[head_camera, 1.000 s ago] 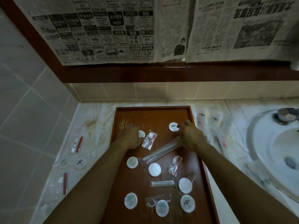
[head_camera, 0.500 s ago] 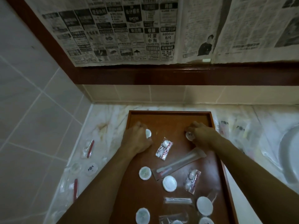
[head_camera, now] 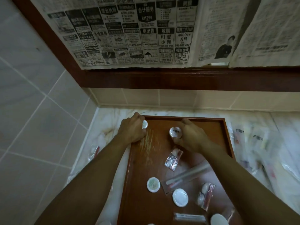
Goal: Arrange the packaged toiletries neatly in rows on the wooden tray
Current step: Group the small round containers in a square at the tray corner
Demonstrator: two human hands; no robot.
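L hand (head_camera: 132,131) & R hand (head_camera: 191,137) each pinch a round packet, L one (head_camera: 144,124) at wooden tray (head_camera: 227,137) far-left corner, R one (head_camera: 175,132) mid-back; light, slick wrap, prob best held by edges

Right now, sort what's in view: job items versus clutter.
Job: wooden tray; round packets in left hand and right hand; foil sachet; long clear packet.
Lying about: newspaper; wall tiles.

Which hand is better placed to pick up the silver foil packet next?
Probably the right hand: the foil packet lies just beneath it. The left hand is at the tray's far-left corner. Both hold round packets.
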